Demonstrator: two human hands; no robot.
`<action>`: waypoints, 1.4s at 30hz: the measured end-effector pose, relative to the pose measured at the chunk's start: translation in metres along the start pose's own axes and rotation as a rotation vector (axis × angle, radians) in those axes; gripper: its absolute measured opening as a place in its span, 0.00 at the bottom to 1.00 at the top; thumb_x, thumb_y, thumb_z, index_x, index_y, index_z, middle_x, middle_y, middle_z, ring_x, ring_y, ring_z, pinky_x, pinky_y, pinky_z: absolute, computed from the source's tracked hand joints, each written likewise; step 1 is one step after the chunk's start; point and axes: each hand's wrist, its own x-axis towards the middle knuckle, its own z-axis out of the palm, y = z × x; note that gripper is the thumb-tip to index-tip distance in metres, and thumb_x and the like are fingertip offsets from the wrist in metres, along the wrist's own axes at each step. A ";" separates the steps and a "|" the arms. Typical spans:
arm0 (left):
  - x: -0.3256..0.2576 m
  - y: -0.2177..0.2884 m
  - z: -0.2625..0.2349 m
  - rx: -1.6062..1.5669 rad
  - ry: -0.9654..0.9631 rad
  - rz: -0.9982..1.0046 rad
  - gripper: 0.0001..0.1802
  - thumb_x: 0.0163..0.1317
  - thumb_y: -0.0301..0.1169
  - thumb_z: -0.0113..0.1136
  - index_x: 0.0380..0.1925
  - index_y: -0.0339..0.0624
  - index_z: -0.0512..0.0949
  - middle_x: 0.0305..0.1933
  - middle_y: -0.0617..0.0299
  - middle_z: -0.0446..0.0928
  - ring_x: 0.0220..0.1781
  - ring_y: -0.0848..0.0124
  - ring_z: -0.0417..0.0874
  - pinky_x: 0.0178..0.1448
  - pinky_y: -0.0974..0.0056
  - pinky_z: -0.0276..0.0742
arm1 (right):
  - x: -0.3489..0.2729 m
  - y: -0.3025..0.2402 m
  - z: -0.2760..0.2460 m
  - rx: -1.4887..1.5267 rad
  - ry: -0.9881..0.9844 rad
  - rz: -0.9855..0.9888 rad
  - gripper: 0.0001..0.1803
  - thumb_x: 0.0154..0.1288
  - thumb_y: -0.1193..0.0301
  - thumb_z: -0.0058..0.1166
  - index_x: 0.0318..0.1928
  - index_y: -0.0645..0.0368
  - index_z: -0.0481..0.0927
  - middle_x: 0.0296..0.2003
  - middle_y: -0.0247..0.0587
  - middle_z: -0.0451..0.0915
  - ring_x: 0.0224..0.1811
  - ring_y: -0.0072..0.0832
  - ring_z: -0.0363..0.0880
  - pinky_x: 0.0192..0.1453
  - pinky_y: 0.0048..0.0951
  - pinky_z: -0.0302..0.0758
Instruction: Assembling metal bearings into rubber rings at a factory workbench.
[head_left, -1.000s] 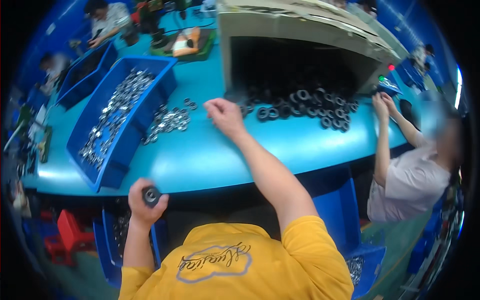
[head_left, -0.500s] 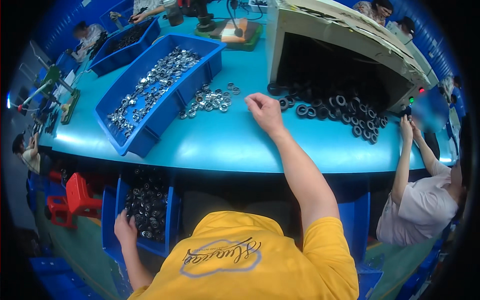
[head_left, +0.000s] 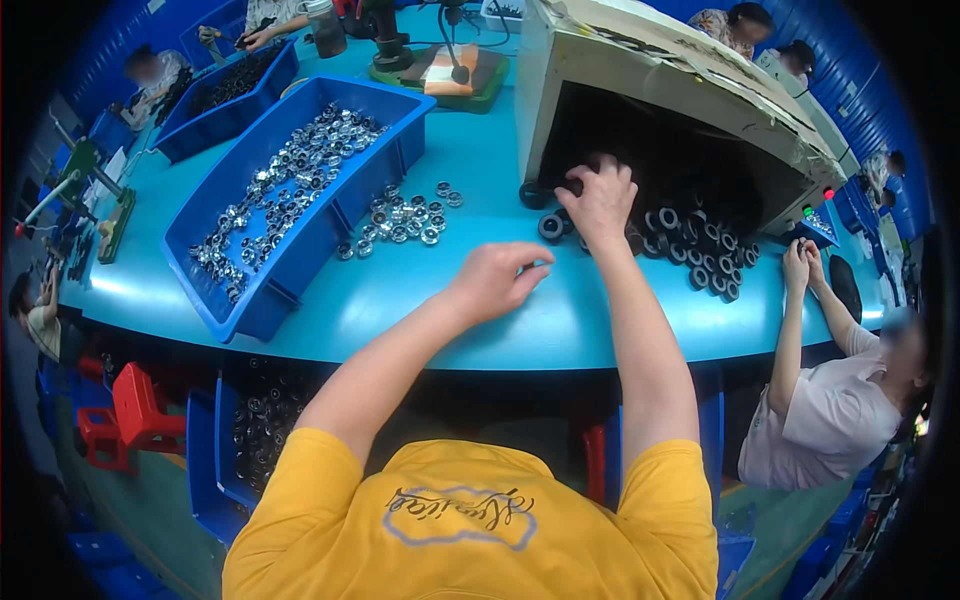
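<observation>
My right hand (head_left: 603, 203) reaches over the black rings (head_left: 700, 245) heaped at the mouth of a beige box (head_left: 535, 100). Its fingers are bent and spread, and dark rings lie at the fingertips; I see none clearly gripped. Lower and to the left, my left hand (head_left: 497, 281) hovers above the table's front part, thumb and fingers apart with nothing visible between them. Left of it, small shiny silver metal rings (head_left: 405, 218) lie in a loose group on the table. More of them fill part of a long blue bin (head_left: 345, 205).
Below the table edge at left, a blue crate (head_left: 203, 450) holds dark round parts. Red stools (head_left: 145, 405) stand beyond it. A green-based press (head_left: 440, 80) stands at the back. A person (head_left: 825, 400) works close by at right; others sit around the table.
My left hand has risen from the crate below the table to above the tabletop. My right hand has moved right, from beside the silver rings to the black rings, its fingers spreading.
</observation>
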 end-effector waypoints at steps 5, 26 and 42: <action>0.002 -0.032 0.024 -0.176 -0.062 -0.177 0.07 0.67 0.25 0.68 0.43 0.40 0.88 0.29 0.59 0.84 0.29 0.76 0.81 0.36 0.67 0.79 | 0.000 -0.006 0.013 -0.097 -0.041 -0.005 0.17 0.51 0.62 0.76 0.44 0.44 0.92 0.60 0.32 0.79 0.65 0.42 0.71 0.66 0.48 0.66; 0.019 -0.056 0.005 -0.888 0.088 -0.478 0.29 0.71 0.26 0.67 0.71 0.42 0.73 0.46 0.69 0.81 0.36 0.81 0.78 0.34 0.73 0.75 | -0.058 -0.043 -0.012 0.602 0.207 -0.259 0.23 0.45 0.80 0.72 0.45 0.51 0.87 0.44 0.32 0.85 0.49 0.34 0.80 0.54 0.36 0.72; 0.021 -0.048 -0.002 -0.890 0.028 -0.498 0.31 0.70 0.22 0.63 0.73 0.47 0.72 0.48 0.69 0.84 0.37 0.82 0.78 0.32 0.74 0.75 | -0.059 -0.039 -0.010 0.776 0.115 -0.115 0.25 0.48 0.82 0.70 0.50 0.56 0.83 0.41 0.35 0.85 0.42 0.32 0.81 0.47 0.33 0.81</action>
